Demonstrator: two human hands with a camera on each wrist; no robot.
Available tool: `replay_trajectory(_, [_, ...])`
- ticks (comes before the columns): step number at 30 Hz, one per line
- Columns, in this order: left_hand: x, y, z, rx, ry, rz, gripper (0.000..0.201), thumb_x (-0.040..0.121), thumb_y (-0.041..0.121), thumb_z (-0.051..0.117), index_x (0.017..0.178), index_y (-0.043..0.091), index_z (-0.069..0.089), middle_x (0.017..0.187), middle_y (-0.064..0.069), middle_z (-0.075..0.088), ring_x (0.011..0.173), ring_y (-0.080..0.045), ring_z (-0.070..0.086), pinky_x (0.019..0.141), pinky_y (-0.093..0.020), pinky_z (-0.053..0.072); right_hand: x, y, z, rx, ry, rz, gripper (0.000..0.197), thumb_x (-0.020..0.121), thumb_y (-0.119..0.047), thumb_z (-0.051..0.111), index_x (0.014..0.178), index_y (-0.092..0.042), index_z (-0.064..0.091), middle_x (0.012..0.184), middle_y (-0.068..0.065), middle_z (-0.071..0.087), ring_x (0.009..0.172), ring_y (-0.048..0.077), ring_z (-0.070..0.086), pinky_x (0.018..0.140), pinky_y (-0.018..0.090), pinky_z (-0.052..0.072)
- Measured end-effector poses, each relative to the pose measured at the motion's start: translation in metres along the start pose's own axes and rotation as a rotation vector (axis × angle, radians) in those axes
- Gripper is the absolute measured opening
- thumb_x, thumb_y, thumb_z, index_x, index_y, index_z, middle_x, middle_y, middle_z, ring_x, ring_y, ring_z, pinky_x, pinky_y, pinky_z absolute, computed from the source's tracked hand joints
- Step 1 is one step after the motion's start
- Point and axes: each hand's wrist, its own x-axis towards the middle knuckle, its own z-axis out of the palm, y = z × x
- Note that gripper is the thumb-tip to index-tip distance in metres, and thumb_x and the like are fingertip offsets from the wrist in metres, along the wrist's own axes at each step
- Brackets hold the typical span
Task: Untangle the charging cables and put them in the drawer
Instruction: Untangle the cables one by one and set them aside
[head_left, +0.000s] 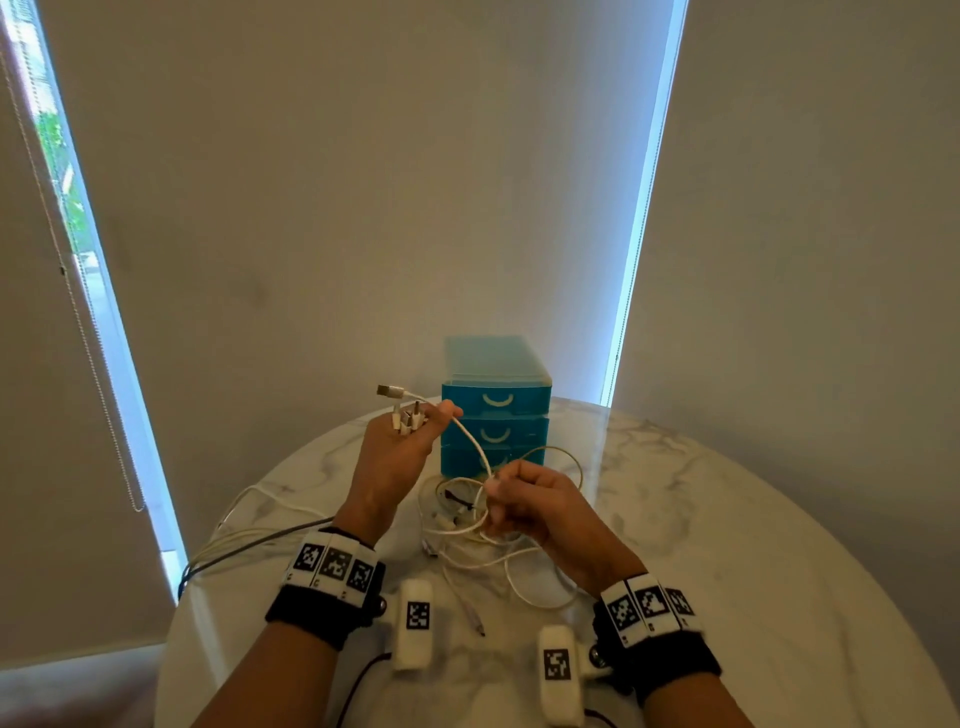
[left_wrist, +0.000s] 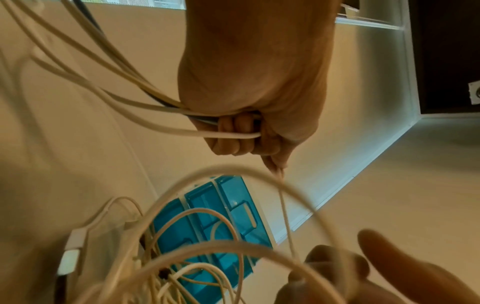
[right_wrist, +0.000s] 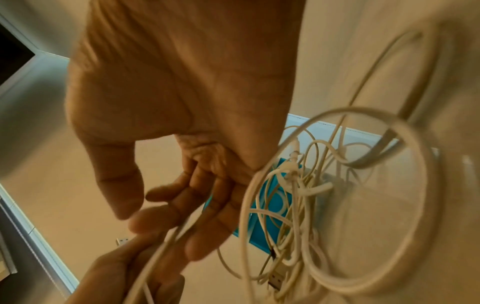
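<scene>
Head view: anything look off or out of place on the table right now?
Only the cables themselves. A knotted heap of white cables lies in front of the blue drawer unit, whose three drawers are all closed. The left hand holds several plug ends upright; the right hand pinches one strand. Some cables trail off the table's left edge.

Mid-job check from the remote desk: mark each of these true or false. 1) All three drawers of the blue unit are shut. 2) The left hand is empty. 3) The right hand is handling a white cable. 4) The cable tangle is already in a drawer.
1) True: the blue drawer unit shows all three fronts closed.
2) False: the left hand grips several cable ends, plugs sticking up.
3) True: the right hand pinches a white cable running from the left hand.
4) False: the cable tangle lies on the marble table.
</scene>
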Motion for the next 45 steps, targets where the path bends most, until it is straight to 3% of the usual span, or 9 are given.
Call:
replay_trajectory(3, [-0.001,0.002,0.000,0.050,-0.085,0.059,0.033,0.111,0.035,0.060,0.093,0.018,0.082,0.054,0.018,0.054,0.053,-0.001,0.044,0.057,-0.023,0.035,0.002,-0.001,-0.002,0.012,0.144,-0.019,0.031,0.105,-0.031,0.065,0.095,-0.001,0.067,0.086,0.020,0.069,0.104,0.040,0.077,0.096,0.046,0.060])
replay_trajectory(7, [-0.007,0.011,0.004,0.178,-0.398,0.089,0.024,0.101,0.014,0.062,0.079,0.018,0.072,0.072,0.011,0.067,0.059,0.000,0.051,0.062,-0.026,0.039,0.004,-0.003,-0.007,0.085,0.333,-0.102,0.036,0.105,-0.040,0.062,0.109,-0.008,0.079,0.096,0.009,0.075,0.100,0.026,0.072,0.090,0.040,0.059])
replay_trajectory(12, [-0.009,0.006,0.008,0.404,-0.681,0.093,0.027,0.095,0.038,0.062,0.083,0.020,0.077,0.079,0.008,0.074,0.071,-0.003,0.063,0.073,-0.027,0.050,0.006,0.002,0.000,-0.005,0.322,-0.137,0.027,0.104,-0.036,0.067,0.120,-0.020,0.081,0.114,0.005,0.082,0.111,0.023,0.077,0.098,0.042,0.063])
replay_trajectory(21, [-0.009,0.008,0.011,0.339,-0.493,0.089,0.045,0.109,0.055,0.050,0.099,0.027,0.084,0.105,0.018,0.079,0.099,0.000,0.071,0.093,-0.030,0.057,0.007,0.002,-0.001,0.341,0.356,-0.181,0.030,0.103,-0.015,0.069,0.131,-0.003,0.070,0.117,0.013,0.079,0.107,0.028,0.076,0.089,0.034,0.064])
replay_trajectory(26, [-0.004,0.008,0.000,-0.020,-0.227,-0.089,0.066,0.103,0.074,0.035,0.096,0.021,0.074,0.065,0.012,0.054,0.067,-0.011,0.049,0.075,-0.038,0.045,0.005,0.000,0.006,0.451,0.312,-0.149,0.032,0.103,-0.019,0.069,0.135,-0.011,0.070,0.115,0.010,0.078,0.103,0.024,0.077,0.087,0.035,0.064])
replay_trajectory(32, [0.002,0.010,-0.006,-0.750,-0.302,-0.376,0.084,0.074,0.103,0.036,0.077,0.021,0.054,0.053,0.007,0.034,0.040,-0.007,0.029,0.039,-0.022,0.015,0.002,0.003,0.035,0.219,0.191,-0.120,0.025,0.099,-0.014,0.074,0.124,-0.011,0.078,0.109,0.009,0.081,0.093,0.019,0.077,0.080,0.027,0.062])
replay_trajectory(36, [0.009,0.000,-0.015,-0.898,-0.286,-0.396,0.058,0.106,0.066,0.043,0.078,0.018,0.058,0.053,0.006,0.037,0.037,-0.006,0.029,0.037,-0.021,0.016,0.003,0.009,0.039,0.187,0.213,-0.111,0.024,0.098,-0.016,0.076,0.122,-0.013,0.079,0.110,0.013,0.081,0.093,0.020,0.077,0.081,0.028,0.062])
replay_trajectory(39, [0.012,-0.001,-0.013,-0.935,-0.271,-0.408,0.037,0.107,0.038,0.042,0.082,0.016,0.057,0.054,0.005,0.037,0.037,-0.007,0.028,0.034,-0.021,0.019,0.003,0.009,0.039,0.146,0.216,-0.118,0.024,0.097,-0.018,0.077,0.121,-0.016,0.080,0.110,0.013,0.081,0.093,0.019,0.077,0.081,0.028,0.062])
replay_trajectory(45, [0.009,-0.002,-0.002,-0.812,-0.140,-0.400,0.020,0.111,0.027,0.040,0.104,0.014,0.054,0.066,0.003,0.045,0.042,-0.008,0.029,0.037,-0.021,0.020,0.002,0.008,0.045,0.134,0.229,-0.147,0.026,0.095,-0.014,0.080,0.121,-0.011,0.077,0.105,0.009,0.083,0.092,0.017,0.079,0.079,0.024,0.063])
